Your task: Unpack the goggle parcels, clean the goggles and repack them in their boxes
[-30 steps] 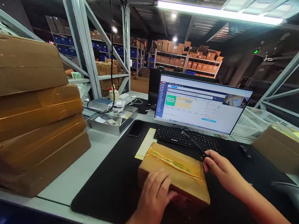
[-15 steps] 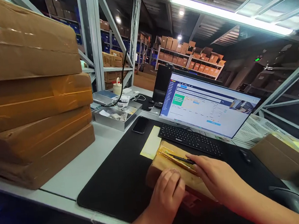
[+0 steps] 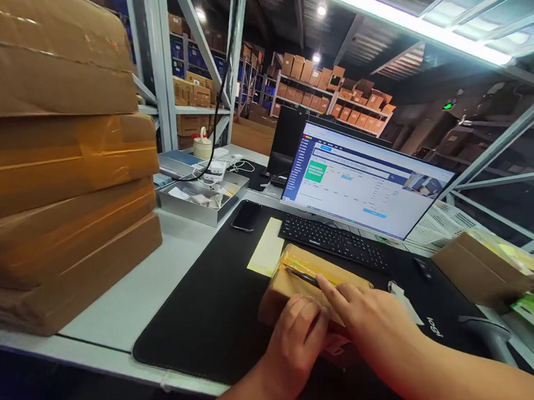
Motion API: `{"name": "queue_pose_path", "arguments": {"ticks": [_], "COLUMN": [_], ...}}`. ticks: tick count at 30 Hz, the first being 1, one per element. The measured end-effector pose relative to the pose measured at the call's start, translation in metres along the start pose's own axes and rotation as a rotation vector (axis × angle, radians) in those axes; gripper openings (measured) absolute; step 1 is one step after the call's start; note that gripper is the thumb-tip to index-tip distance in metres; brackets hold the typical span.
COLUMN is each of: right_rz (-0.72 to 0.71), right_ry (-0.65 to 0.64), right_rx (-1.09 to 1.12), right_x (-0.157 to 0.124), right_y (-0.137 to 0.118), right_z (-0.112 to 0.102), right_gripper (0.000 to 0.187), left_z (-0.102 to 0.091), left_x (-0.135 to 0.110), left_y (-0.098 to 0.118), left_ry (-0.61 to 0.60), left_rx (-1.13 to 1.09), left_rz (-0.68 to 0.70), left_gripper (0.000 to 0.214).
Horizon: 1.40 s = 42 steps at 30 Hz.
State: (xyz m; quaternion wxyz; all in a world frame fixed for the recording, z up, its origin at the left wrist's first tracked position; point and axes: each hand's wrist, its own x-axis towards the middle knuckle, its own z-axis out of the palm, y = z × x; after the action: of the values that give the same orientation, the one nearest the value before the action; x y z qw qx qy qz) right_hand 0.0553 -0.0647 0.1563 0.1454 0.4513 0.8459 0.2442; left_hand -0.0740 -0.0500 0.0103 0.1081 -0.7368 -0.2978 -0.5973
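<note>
cutter (image 3: 301, 277) tip far-left along box (image 3: 278, 295) seam, tight in right hand (image 3: 373, 322); left hand (image 3: 299, 340) flat

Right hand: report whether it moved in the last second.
Yes. The right hand, holding a thin black tool, moved left, from beside the small brown taped cardboard box onto its top seam.

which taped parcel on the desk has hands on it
The small parcel on the black mat: the left hand rests on it and the right hand holds a thin black tool to its tape. The stacked parcels at left are untouched.
</note>
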Motion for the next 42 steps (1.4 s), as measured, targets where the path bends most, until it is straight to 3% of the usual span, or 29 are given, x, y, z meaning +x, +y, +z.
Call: {"name": "queue_pose_path", "arguments": {"ticks": [5, 15, 18, 21, 24, 28, 31, 34, 37, 40, 42], "right_rz": [0.095, 0.232, 0.365, 0.512, 0.597, 0.635, 0.557, 0.499, 0.455, 0.399, 0.354], "right_ry": [0.032, 0.106, 0.107, 0.077, 0.093, 0.18, 0.186, 0.211, 0.266, 0.319, 0.332], "right_rx": [-0.128, -0.155, -0.183, -0.16, -0.04, 0.264, 0.501, 0.572, 0.502, 0.395, 0.353], "right_x": [-0.028, -0.123, -0.155, -0.185, -0.206, -0.208, -0.196, -0.184, -0.17, -0.154, -0.141], "right_y": [-0.015, 0.003, 0.013, 0.026, 0.036, 0.041, 0.041, 0.042, 0.044, 0.045, 0.043], "right_z": [0.0, 0.02, 0.032, 0.047, 0.063, 0.074, 0.074, 0.073, 0.072, 0.072, 0.068], "right_gripper": [0.054, 0.074, 0.071, 0.071, 0.068, 0.044, 0.041, 0.04, 0.039, 0.04, 0.045], "left_z": [0.0, -0.003, -0.011, -0.021, -0.023, -0.005, 0.01, 0.016, 0.013, 0.002, -0.01], "left_x": [0.006, 0.006, 0.014, 0.042, 0.088, 0.142, 0.153, 0.147, 0.143, 0.142, 0.137], "left_y": [-0.003, 0.0, 0.0, -0.007, -0.03, -0.073, -0.093, -0.097, -0.093, -0.087, -0.085], "left_ry": [-0.013, -0.098, -0.142, -0.289, -0.589, -0.982, -1.161, -1.159, -1.146, -1.125, -1.045], "left_rx": [0.007, 0.116, 0.134, 0.105, 0.033, 0.033, 0.014, 0.011, 0.023, 0.051, 0.093], "left_rz": [0.013, 0.045, 0.083, 0.107, 0.102, 0.115, 0.128, 0.168, 0.178, 0.137, 0.07], "left_gripper": [0.017, 0.026, 0.024, 0.015, 0.02, 0.047, 0.045, 0.047, 0.047, 0.042, 0.049]}}
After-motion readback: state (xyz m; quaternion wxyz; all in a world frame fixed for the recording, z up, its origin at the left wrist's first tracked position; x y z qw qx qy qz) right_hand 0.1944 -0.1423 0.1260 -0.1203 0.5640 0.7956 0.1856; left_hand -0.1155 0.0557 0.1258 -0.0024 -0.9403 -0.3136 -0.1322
